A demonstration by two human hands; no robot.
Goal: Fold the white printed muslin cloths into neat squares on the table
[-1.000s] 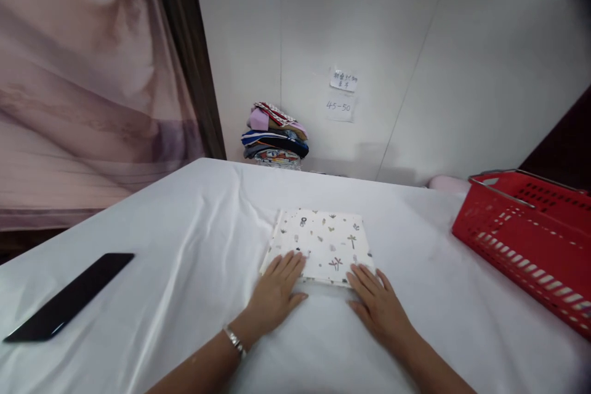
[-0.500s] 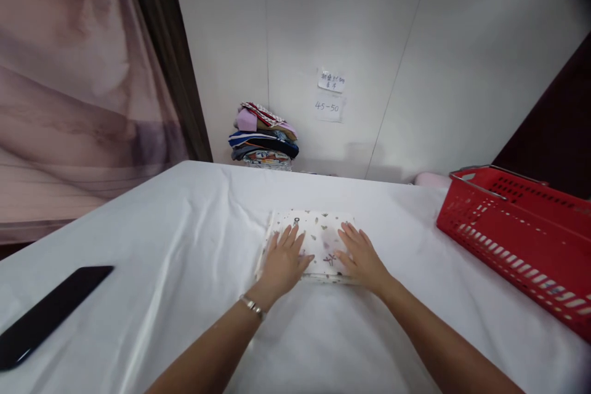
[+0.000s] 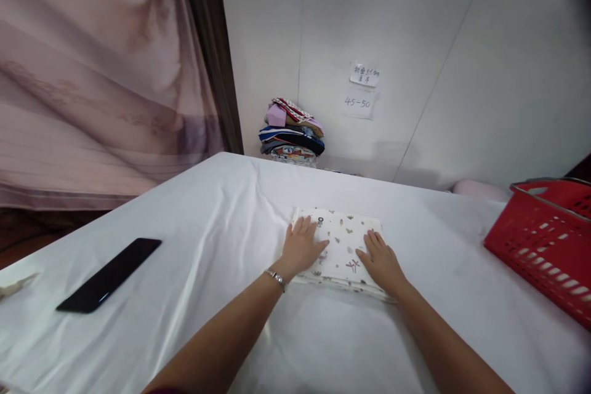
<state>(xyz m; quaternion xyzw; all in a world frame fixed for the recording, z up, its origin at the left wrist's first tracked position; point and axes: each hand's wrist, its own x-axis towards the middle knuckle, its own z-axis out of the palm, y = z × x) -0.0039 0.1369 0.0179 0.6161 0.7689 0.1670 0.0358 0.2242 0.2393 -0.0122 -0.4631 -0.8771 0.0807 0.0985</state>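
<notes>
A folded white cloth with small printed plants (image 3: 344, 240) lies on the white sheet covering the table (image 3: 217, 221). My left hand (image 3: 301, 247) rests flat on its left part, fingers stretched out, a silver bracelet on the wrist. Flat on the cloth's right part lies my right hand (image 3: 381, 260), fingers together and extended. Neither hand grips anything.
A black phone (image 3: 109, 274) lies at the left on the sheet. A red plastic basket (image 3: 545, 246) stands at the right edge. A stack of folded coloured clothes (image 3: 292, 135) sits at the far edge against the wall, under two paper notes (image 3: 360, 91). A pink curtain (image 3: 92, 74) hangs at the left.
Both hands have slid forward from the cloth's near edge onto its top. The view has shifted, so everything sits further right than half a second ago.
</notes>
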